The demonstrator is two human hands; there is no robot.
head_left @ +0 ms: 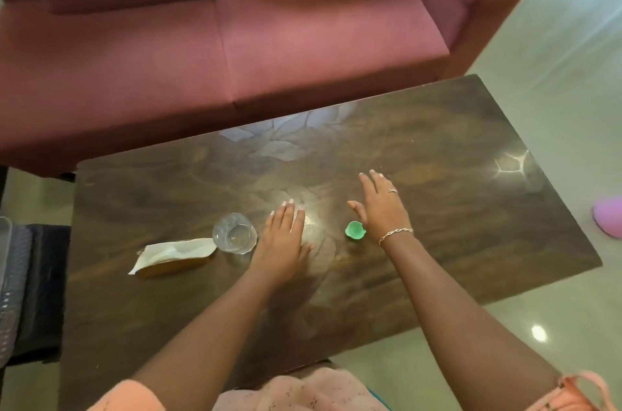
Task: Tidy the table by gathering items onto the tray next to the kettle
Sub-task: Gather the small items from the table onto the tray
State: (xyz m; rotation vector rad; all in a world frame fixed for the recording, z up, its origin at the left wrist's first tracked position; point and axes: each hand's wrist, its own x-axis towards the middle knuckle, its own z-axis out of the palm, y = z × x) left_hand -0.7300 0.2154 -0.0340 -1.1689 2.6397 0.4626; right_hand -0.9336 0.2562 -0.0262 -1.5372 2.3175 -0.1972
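A clear drinking glass [235,233] stands upright on the dark wooden table [471,208]. Left of it lies a torn white and tan paper packet [173,255]. A small green cap-like piece [354,230] sits near the table's middle. My left hand [282,242] rests flat on the table just right of the glass, fingers apart, holding nothing. Just right of the green piece, my right hand [380,205] hovers open with fingers spread; it wears a ring and a bracelet. No tray or kettle is in view.
A dark red sofa [218,40] runs along the table's far edge. A dark stool or side stand [40,292] with a clear ribbed object sits at the left. A pink object [609,215] lies on the shiny floor at the right.
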